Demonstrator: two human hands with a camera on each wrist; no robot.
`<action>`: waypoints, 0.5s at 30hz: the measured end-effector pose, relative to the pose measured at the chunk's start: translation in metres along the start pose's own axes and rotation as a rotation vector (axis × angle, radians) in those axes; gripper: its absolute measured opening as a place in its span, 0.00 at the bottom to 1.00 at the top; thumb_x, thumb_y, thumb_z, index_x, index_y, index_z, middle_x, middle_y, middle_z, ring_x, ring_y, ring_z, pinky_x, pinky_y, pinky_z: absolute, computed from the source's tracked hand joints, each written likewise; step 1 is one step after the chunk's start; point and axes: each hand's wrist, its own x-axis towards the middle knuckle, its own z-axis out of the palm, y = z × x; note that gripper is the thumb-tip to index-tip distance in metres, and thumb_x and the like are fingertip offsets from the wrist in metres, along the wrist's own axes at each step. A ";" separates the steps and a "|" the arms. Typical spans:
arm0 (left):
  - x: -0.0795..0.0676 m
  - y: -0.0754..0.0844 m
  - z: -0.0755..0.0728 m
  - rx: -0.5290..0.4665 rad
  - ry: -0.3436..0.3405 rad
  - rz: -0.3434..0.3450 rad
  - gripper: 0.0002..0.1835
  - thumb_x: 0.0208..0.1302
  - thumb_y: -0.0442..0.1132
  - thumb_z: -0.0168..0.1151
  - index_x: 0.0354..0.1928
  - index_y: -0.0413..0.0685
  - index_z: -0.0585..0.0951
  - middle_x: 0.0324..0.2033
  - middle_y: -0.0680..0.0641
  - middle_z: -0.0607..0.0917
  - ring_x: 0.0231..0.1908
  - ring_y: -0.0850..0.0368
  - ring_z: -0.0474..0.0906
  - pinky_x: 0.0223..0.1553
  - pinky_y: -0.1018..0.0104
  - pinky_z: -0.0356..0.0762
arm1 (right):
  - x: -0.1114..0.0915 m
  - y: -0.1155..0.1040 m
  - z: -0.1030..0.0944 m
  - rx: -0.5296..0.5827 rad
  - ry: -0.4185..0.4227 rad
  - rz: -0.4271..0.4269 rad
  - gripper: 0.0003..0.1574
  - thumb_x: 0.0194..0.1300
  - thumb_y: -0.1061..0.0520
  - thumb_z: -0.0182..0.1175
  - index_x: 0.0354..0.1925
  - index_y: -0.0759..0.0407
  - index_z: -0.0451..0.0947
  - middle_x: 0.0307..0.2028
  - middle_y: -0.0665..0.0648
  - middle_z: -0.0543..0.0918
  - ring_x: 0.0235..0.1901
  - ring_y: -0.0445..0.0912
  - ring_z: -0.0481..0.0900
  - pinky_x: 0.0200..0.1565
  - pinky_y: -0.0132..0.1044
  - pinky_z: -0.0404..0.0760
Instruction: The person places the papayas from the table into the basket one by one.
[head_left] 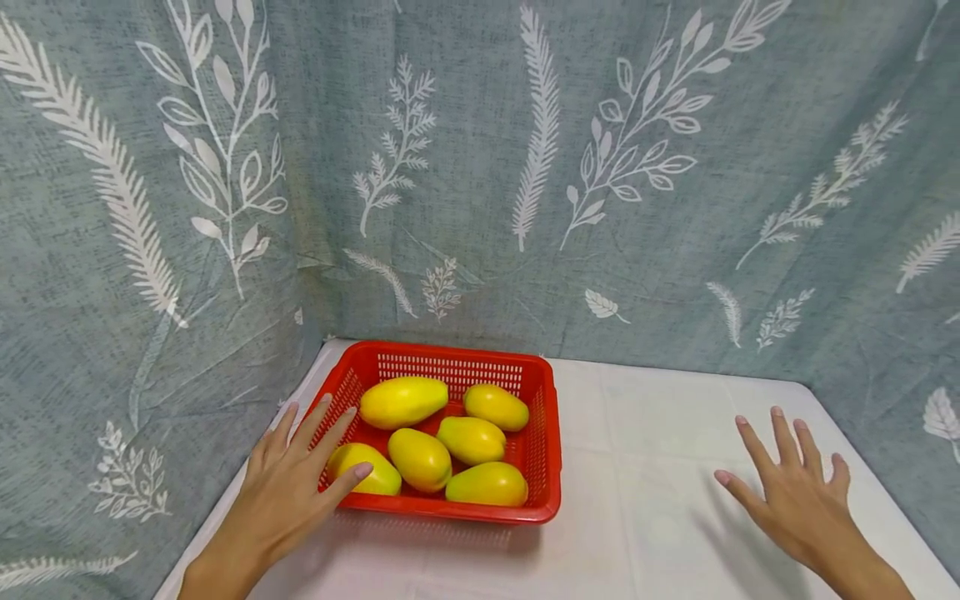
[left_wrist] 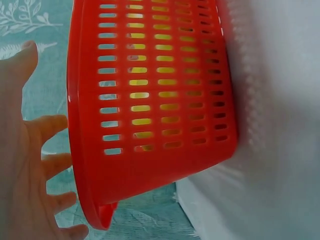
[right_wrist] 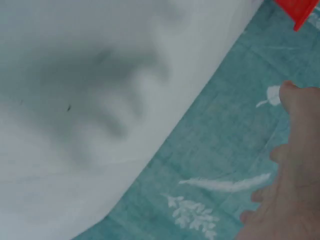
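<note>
A red plastic basket [head_left: 551,467] with slotted walls stands on the white-covered table. Inside lie several smooth yellow oval fruits, among them a long one [head_left: 403,402] at the back left and a greenish-yellow one [head_left: 487,484] at the front right. My left hand [head_left: 288,487] hovers at the basket's left front corner, fingers spread and holding nothing. In the left wrist view its fingertips appear right at the basket rim [left_wrist: 75,115]. Far to the right, my right hand [head_left: 806,500] is held over the table with fingers spread, touching nothing and casting a shadow below.
White cloth [head_left: 637,467] covers the table. Grey-green curtains [head_left: 480,167] with white leaf prints hang behind it and on both sides, close to its edges. The basket sits toward the table's back left.
</note>
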 end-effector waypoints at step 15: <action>0.005 -0.003 -0.001 0.030 -0.078 -0.083 0.50 0.71 0.75 0.52 0.86 0.60 0.52 0.86 0.41 0.42 0.81 0.23 0.30 0.67 0.12 0.28 | -0.001 0.015 0.001 0.094 -0.142 0.102 0.60 0.78 0.25 0.46 0.86 0.52 0.31 0.81 0.71 0.23 0.74 0.77 0.12 0.52 0.94 0.19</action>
